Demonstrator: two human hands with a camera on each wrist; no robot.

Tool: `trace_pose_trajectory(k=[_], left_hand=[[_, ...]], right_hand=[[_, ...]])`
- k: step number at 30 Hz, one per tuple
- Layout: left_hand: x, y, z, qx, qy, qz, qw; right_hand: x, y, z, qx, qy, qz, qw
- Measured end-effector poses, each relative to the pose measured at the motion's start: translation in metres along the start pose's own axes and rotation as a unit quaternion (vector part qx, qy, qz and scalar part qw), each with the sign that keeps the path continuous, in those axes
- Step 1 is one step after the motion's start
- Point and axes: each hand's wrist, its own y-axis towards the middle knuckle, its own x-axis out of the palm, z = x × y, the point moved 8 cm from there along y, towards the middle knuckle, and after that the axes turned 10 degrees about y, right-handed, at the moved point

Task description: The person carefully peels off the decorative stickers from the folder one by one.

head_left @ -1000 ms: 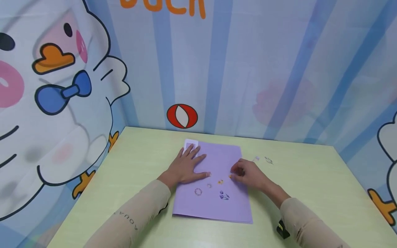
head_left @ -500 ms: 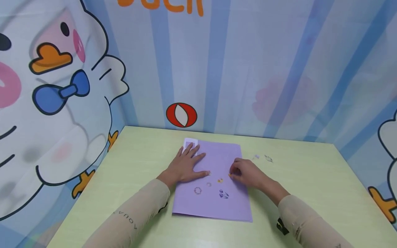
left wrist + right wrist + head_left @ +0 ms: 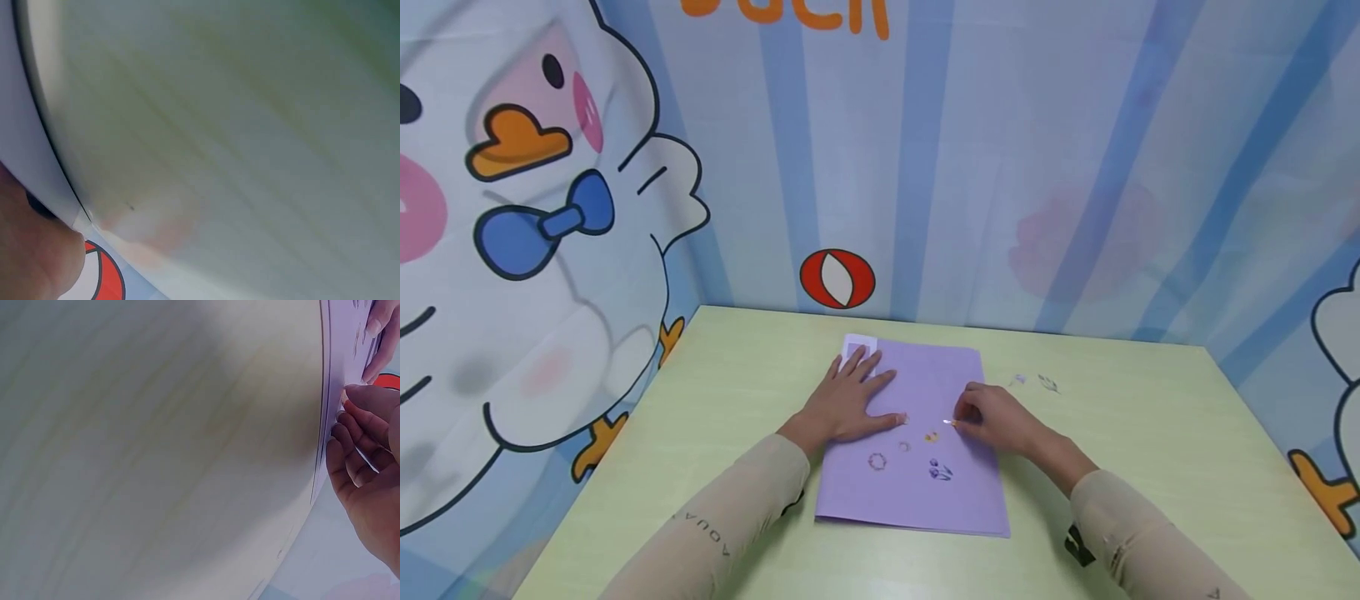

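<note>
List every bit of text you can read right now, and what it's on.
"AQUA", as best it reads, on the left sleeve; the mark beside it is unclear.
"DUCK", apparently, in orange letters on the backdrop; their tops are cut off.
The mark on the right sleeve is cut off, unreadable.
No readable text on the purple paper.

The left sleeve (image 3: 722, 504) and the right sleeve (image 3: 1150, 533) are long, beige and lightly creased, ending at the wrists and leaving the left hand (image 3: 848, 404) and the right hand (image 3: 1000, 421) bare. Dark printed capitals (image 3: 706, 533), seemingly AQUA, run along the left one. Brownish marks (image 3: 1120, 552) show on the other, with part of a dark letter (image 3: 1214, 593) farther up. Some black wrist gear (image 3: 1079, 547) peeks out below each wrist, its details too small to tell
</note>
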Motion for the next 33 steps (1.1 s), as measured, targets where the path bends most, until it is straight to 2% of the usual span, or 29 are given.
trace_pose_trajectory(k=[16, 27, 33], left_hand=[[0.000, -0.001, 0.000, -0.004, 0.006, -0.003, 1.0000], [0.004, 0.001, 0.000, -0.005, 0.010, -0.004, 0.9999], [0.002, 0.000, -0.001, -0.003, 0.008, -0.004, 1.0000]], right_hand=[[0.002, -0.003, 0.008, 0.024, 0.066, 0.001, 0.9975], [0.003, -0.006, 0.022, 0.047, 0.153, -0.013, 0.9871], [0.002, -0.006, 0.027, 0.060, 0.176, -0.013, 0.9825]])
